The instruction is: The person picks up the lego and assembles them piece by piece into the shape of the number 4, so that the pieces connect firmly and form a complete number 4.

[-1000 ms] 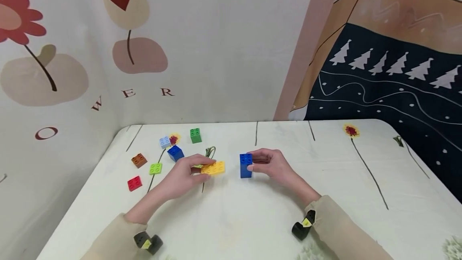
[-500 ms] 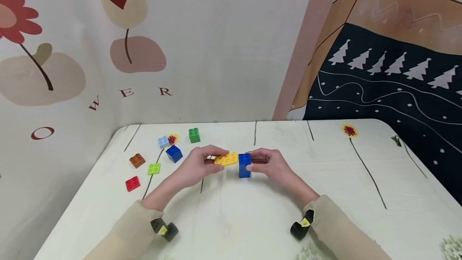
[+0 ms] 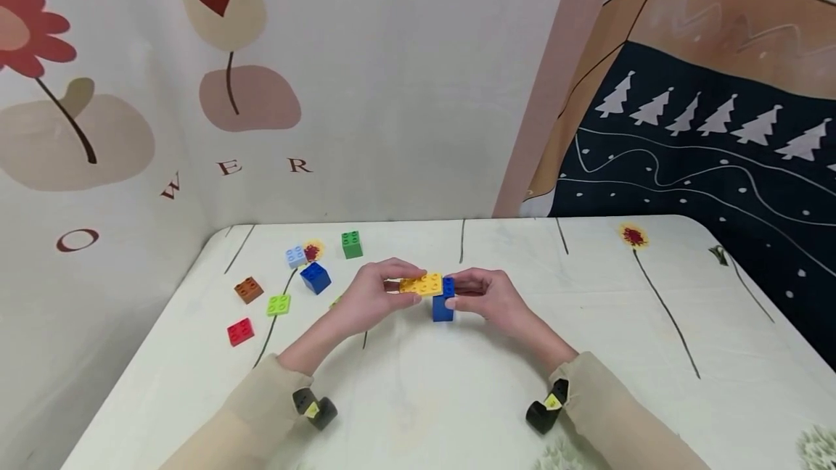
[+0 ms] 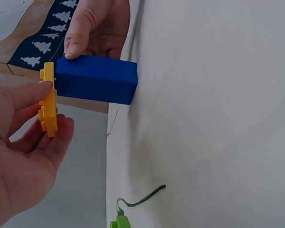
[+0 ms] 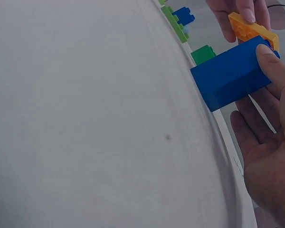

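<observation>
A white cloth with printed flowers covered the table [image 3: 405,412], a patterned backdrop [image 3: 418,78] behind it. The left hand [image 3: 366,299] had thumb and fingers closed to the width of a yellow brick [image 3: 421,284], pinching it studs up; the right hand [image 3: 490,299] gripped a tall blue block [image 3: 443,309] near its top, thumb in front. The yellow brick lay over the left part of the upright block's top — whether fully pressed down, one could not tell. Off to the left sat loose bricks: dark blue [image 3: 316,278], light blue [image 3: 296,257], green [image 3: 351,244], lime [image 3: 279,304], brown [image 3: 249,290] and red [image 3: 240,332] — with another lime piece [image 3: 335,302] mostly hidden behind the left hand.
</observation>
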`<state>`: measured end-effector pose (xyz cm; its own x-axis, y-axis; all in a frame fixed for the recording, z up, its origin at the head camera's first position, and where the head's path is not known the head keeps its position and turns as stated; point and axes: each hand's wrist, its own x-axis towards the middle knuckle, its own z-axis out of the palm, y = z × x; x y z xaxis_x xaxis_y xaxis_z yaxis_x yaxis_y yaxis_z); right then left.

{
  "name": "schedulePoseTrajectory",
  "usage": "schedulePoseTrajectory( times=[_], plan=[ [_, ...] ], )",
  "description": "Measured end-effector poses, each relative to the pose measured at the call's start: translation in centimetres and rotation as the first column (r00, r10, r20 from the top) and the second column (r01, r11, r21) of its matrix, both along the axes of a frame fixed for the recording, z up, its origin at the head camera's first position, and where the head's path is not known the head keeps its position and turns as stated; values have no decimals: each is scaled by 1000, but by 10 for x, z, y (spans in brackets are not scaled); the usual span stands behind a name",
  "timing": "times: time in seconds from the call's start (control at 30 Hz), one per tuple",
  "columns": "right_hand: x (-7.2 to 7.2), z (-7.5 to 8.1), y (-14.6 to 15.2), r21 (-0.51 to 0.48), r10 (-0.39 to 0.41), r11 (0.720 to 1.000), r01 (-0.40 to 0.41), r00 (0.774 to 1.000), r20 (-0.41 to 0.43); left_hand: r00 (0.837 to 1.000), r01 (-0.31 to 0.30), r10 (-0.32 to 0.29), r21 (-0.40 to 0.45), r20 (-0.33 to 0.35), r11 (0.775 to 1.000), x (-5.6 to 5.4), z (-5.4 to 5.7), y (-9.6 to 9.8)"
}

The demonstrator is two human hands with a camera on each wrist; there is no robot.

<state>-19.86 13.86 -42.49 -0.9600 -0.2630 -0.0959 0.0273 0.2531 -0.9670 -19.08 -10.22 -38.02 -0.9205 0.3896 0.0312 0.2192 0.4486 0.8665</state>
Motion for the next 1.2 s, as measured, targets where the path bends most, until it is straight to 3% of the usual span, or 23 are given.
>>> schedulePoseTrajectory(
  times=[0.67,1.03,1.2],
  plan=[
    [0,-1,5,9,37,999,-37,998,-48,1000,-9,8,25,6,1000,1,1,15],
    [0,0,3,5,23,1000,-23,999,-37,994,28,-35,-67,-102,997,0,6,16],
    [0,0,3,3,26,1000,-26,999,-35,995,37,-45,-96,-84,995,-1,10,17]
  ],
)
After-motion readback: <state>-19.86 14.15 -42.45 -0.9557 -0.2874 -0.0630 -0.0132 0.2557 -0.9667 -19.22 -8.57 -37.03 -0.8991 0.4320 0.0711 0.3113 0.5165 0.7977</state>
